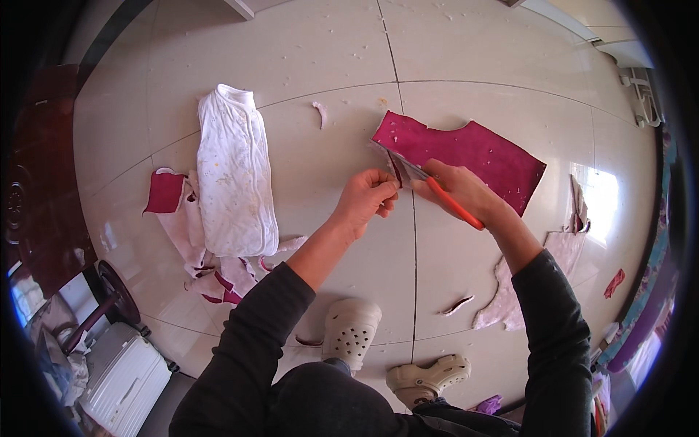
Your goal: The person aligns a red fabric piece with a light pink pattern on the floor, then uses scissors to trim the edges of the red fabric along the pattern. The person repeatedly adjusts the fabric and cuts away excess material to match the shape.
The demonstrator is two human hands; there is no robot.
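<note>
A dark red piece of fabric (466, 149) with a pale fuzzy underside lies on the tiled floor in front of me. My right hand (466, 191) is closed round the orange handles of a pair of scissors (443, 195), whose blades point away to the left along the fabric's left edge. Fingers pinched, my left hand (364, 198) grips a narrow strip of fabric (395, 169) at that edge, close to the blades. Farther left a white sleeveless garment (237, 175) with a faint print is spread flat. Red and pale fabric scraps (175, 218) lie beside and partly under it.
A pale fabric piece (502, 295) rests near my right forearm. Small offcuts (320, 114) and lint dot the tiles. My clogs (351, 333) stand at the near edge. A light suitcase (127, 379) is at lower left, and a dark red wooden piece (44, 175) above it.
</note>
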